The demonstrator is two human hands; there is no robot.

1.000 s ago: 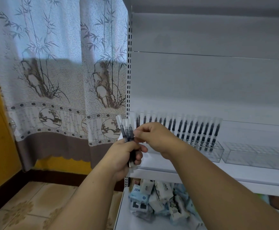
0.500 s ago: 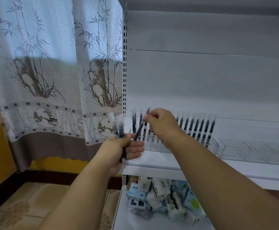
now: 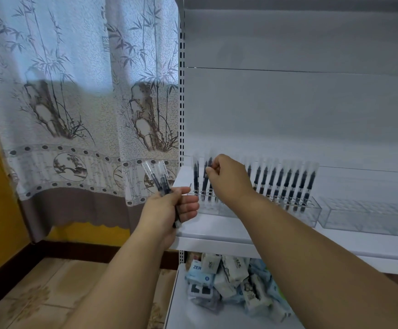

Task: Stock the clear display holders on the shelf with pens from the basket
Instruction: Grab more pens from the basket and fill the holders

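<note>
Upright, pen (image 3: 209,172) (capped) in right grip (image 3: 226,173)

pens (image 3: 288,184) in holder (image 3: 311,213) on shelf (image 3: 217,230) — packets (image 3: 231,279) below

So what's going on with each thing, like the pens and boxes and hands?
left hand: closed around spare pens
right hand: pinching one pen at the holder
left holder: partly filled, pens upright
right holder: no pens visible
packets: piled on lower shelf
</note>
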